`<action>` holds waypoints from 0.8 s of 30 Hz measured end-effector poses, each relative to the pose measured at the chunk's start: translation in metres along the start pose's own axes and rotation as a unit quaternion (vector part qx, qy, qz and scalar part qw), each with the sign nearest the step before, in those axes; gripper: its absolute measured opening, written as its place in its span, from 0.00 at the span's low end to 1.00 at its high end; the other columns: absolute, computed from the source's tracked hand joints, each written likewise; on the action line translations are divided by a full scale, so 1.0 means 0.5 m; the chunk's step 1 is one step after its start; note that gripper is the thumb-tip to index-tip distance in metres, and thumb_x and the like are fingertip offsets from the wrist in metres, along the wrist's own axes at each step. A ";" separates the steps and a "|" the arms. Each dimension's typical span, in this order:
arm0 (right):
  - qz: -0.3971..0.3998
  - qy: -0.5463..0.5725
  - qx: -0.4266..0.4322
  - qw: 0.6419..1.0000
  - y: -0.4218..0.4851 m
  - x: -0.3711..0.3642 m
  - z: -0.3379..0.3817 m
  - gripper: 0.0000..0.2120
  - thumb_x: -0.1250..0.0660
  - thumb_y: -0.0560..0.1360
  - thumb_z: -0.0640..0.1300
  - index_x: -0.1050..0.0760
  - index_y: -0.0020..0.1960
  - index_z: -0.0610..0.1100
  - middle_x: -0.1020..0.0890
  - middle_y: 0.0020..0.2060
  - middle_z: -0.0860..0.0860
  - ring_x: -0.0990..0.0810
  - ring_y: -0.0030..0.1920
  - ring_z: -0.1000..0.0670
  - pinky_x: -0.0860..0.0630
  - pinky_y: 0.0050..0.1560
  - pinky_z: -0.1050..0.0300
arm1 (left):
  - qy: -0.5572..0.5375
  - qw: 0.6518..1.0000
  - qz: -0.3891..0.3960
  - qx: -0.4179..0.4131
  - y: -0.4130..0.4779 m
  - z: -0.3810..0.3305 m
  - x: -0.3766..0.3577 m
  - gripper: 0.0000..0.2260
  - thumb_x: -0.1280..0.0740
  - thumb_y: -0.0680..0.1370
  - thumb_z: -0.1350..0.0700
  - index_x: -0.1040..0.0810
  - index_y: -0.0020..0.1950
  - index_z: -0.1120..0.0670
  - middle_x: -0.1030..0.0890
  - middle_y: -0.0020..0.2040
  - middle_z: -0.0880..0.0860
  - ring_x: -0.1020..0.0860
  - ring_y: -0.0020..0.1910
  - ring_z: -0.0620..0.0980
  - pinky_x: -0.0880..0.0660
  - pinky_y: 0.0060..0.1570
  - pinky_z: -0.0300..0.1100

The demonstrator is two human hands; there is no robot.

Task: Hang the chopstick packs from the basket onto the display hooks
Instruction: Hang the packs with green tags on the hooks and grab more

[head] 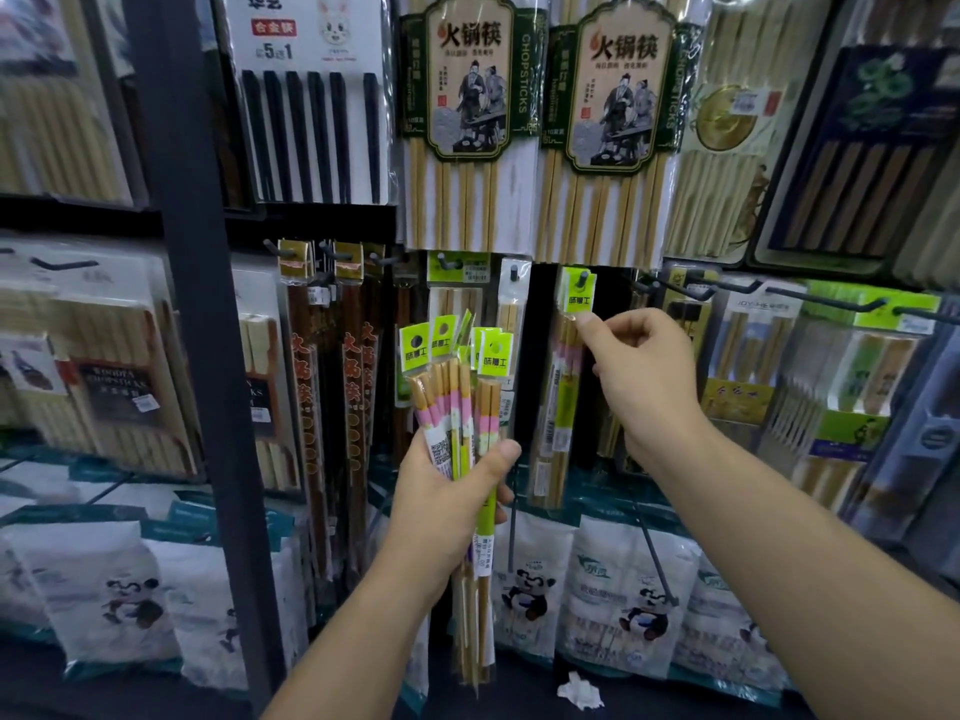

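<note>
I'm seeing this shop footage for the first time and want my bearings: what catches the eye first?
Centre frame, the left hand grips a bunch of lime-tagged chopstick packs. Just to its right, the right hand pinches the tag of a single pack at a display hook. Above them hang large green-labelled packs of pale chopsticks.

Lime-green-headed, pink-banded chopstick packs [457, 407]
</note>
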State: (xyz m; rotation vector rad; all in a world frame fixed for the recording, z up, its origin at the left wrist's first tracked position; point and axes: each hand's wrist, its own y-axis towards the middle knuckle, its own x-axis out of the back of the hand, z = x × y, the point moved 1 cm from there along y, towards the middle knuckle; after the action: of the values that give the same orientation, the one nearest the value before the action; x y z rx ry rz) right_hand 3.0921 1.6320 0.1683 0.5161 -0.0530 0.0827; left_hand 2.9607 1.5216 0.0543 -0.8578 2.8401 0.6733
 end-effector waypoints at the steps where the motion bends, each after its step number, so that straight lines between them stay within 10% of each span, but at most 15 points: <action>1: 0.005 0.005 0.001 1.000 -0.007 0.002 0.002 0.11 0.28 0.77 0.52 0.24 0.42 0.47 0.21 0.37 0.51 0.22 0.40 0.51 0.25 0.42 0.56 | 0.005 1.000 0.002 -0.003 0.000 0.001 -0.001 0.22 0.23 0.68 0.43 0.22 0.56 0.51 0.17 0.38 0.51 0.18 0.34 0.53 0.20 0.34 0.46; 7: 0.206 -0.007 0.009 0.979 -0.078 -0.025 0.007 0.08 0.28 0.77 0.53 0.18 0.43 0.50 0.15 0.39 0.50 0.19 0.36 0.57 0.25 0.34 0.64 | -0.003 1.000 0.012 -0.006 -0.001 -0.002 -0.012 0.24 0.21 0.68 0.45 0.24 0.56 0.54 0.17 0.39 0.52 0.18 0.34 0.54 0.21 0.34 0.48; 13: 0.191 0.025 -0.003 0.981 -0.080 -0.033 0.002 0.07 0.29 0.79 0.45 0.18 0.44 0.44 0.18 0.35 0.47 0.20 0.33 0.56 0.27 0.32 0.63 | -0.041 0.999 0.015 0.005 -0.007 -0.014 -0.015 0.22 0.22 0.73 0.44 0.23 0.60 0.56 0.17 0.40 0.53 0.17 0.35 0.54 0.20 0.32 0.47; 17: 0.141 0.067 -0.017 0.988 -0.064 -0.026 0.009 0.08 0.31 0.80 0.44 0.19 0.43 0.46 0.17 0.34 0.52 0.20 0.33 0.56 0.27 0.31 0.67 | -0.047 0.999 0.000 0.013 -0.003 -0.015 -0.008 0.15 0.28 0.76 0.45 0.18 0.59 0.51 0.13 0.51 0.52 0.14 0.51 0.53 0.17 0.49 0.51; 24: 0.044 0.064 0.020 0.997 0.002 0.000 0.039 0.11 0.33 0.81 0.45 0.20 0.42 0.43 0.19 0.32 0.51 0.23 0.32 0.56 0.26 0.32 0.65 | -0.076 0.996 -0.031 0.041 -0.002 -0.015 0.007 0.19 0.26 0.72 0.46 0.20 0.57 0.55 0.16 0.44 0.57 0.14 0.43 0.57 0.17 0.37 0.49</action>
State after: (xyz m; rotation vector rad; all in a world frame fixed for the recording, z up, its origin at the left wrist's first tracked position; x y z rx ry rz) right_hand 3.0912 1.6233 0.1856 0.5465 0.0517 0.2028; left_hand 2.9586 1.5157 0.0596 -0.8390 2.6739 0.5845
